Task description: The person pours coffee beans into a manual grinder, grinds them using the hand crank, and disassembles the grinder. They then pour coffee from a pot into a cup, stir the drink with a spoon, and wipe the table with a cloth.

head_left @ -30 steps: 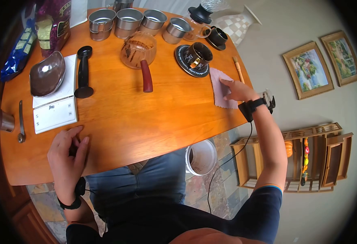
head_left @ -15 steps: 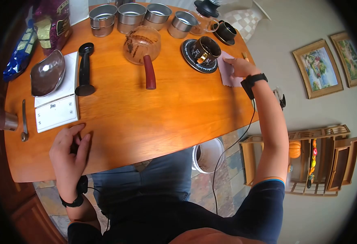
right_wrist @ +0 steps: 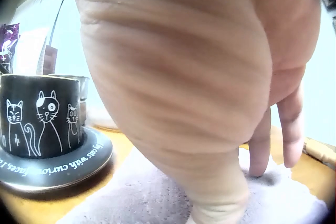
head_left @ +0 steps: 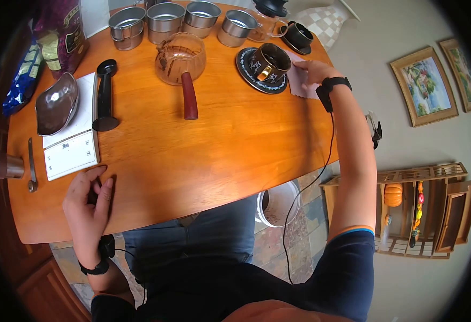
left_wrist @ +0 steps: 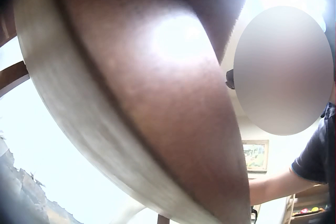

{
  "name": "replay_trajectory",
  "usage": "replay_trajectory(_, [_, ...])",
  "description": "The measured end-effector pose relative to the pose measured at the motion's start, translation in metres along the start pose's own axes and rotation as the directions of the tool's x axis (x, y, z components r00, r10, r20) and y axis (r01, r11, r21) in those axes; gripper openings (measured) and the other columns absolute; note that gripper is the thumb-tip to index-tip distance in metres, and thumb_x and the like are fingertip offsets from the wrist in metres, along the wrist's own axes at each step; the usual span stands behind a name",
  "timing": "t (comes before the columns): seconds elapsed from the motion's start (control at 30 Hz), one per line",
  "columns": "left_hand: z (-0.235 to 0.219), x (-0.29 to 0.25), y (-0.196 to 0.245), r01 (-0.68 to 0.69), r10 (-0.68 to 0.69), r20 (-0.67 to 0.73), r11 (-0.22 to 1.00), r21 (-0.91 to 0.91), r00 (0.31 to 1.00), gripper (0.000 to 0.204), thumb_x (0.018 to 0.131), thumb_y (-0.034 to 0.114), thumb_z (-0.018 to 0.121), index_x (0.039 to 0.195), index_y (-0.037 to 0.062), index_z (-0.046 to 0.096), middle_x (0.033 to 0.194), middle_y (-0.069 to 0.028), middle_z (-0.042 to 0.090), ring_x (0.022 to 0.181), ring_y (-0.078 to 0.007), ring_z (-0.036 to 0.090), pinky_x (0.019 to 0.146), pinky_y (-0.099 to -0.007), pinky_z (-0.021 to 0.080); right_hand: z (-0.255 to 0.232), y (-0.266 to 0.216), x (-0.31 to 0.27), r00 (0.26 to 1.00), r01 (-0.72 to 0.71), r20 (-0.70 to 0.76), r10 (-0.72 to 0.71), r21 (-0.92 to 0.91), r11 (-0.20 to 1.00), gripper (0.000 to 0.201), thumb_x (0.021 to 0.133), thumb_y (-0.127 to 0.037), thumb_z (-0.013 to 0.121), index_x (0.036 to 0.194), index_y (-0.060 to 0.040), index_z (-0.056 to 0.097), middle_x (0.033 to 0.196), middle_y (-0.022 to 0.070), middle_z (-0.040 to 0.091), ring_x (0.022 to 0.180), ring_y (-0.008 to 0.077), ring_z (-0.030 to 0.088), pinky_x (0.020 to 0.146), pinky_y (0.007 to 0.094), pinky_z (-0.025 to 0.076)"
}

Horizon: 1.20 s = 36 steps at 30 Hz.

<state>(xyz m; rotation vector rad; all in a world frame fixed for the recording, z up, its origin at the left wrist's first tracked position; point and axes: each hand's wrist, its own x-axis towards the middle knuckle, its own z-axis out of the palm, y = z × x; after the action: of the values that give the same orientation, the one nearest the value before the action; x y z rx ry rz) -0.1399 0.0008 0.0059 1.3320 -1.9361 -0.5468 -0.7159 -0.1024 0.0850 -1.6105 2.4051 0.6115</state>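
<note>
My right hand (head_left: 321, 74) rests on a pale pink cloth (head_left: 303, 88) at the right side of the table. In the right wrist view its thumb and fairly straight fingers (right_wrist: 291, 134) point down onto the cloth. Close to the left of the cloth stands a black cup (head_left: 278, 65) with a gold handle and white cat drawings, on a black saucer (head_left: 249, 80) with white lettering. My left hand (head_left: 86, 204) lies at the near left edge, fingers loosely curled, holding nothing, just below a white scale (head_left: 71, 161). The left wrist view shows mostly skin and a band.
A brown dish (head_left: 57, 104) sits on the scale, beside a black tamper-like tool (head_left: 105, 96). A glass pot (head_left: 180, 59) with a red handle stands mid-table, several metal cups (head_left: 165, 24) behind. A carafe (head_left: 265, 28) is at the back; a white bin (head_left: 285, 206) stands below.
The right hand and the pink cloth have slid toward the back of the table, closer alongside the saucer. The left hand has kept its place. The head view has shifted a little.
</note>
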Motion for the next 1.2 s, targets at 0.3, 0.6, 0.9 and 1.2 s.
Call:
replay_trajectory(0.3, [-0.002, -0.001, -0.005, 0.022, -0.022, -0.005, 0.998, -0.054, 1.0, 0.019, 0.089, 0.004, 0.076, 0.106, 0.0007, 0.071, 0.073, -0.0042, 0.049, 0.063, -0.0133, 0.046, 0.058, -0.0257, 0.039, 0.01, 0.017, 0.022, 0.998, 0.05, -0.027, -0.054, -0.114, 0.992, 0.089, 0.074, -0.018, 0.084, 0.154, -0.026, 0.047, 0.133, 0.0131, 0.067, 0.126, 0.0318, 0.062, 0.102, 0.0403, 0.051])
replay_trajectory(0.6, [-0.003, -0.002, 0.0, 0.009, -0.011, -0.042, 0.998, -0.065, 0.999, 0.018, 0.088, 0.005, 0.077, 0.105, 0.0009, 0.071, 0.07, -0.0038, 0.049, 0.058, -0.0117, 0.045, 0.055, -0.025, 0.038, 0.016, 0.029, 0.004, 0.996, 0.057, 0.062, -0.06, 0.049, 0.997, 0.082, 0.083, -0.028, 0.079, 0.156, -0.0197, 0.043, 0.137, 0.0133, 0.064, 0.098, 0.0261, 0.07, 0.084, 0.0365, 0.058])
replay_trajectory(0.9, [-0.002, -0.005, -0.003, -0.036, 0.032, -0.071, 0.998, -0.052, 0.997, 0.019, 0.088, 0.008, 0.077, 0.105, 0.0019, 0.072, 0.069, -0.0042, 0.051, 0.057, -0.0125, 0.046, 0.054, -0.0255, 0.04, 0.03, 0.027, -0.041, 0.992, 0.125, 0.032, -0.125, -0.008, 0.992, 0.084, 0.081, -0.033, 0.08, 0.155, -0.0149, 0.044, 0.14, 0.0178, 0.061, 0.122, 0.0349, 0.062, 0.105, 0.0407, 0.048])
replay_trajectory(1.2, [-0.001, -0.008, -0.006, -0.077, 0.073, -0.087, 0.996, -0.042, 0.994, 0.019, 0.089, 0.009, 0.077, 0.106, 0.0018, 0.072, 0.068, -0.0045, 0.052, 0.057, -0.0131, 0.048, 0.054, -0.0266, 0.04, 0.057, 0.026, -0.106, 0.978, 0.206, -0.028, -0.204, 0.072, 0.976, 0.084, 0.077, -0.024, 0.084, 0.152, -0.0181, 0.048, 0.134, 0.0202, 0.065, 0.123, 0.0365, 0.062, 0.104, 0.0402, 0.048])
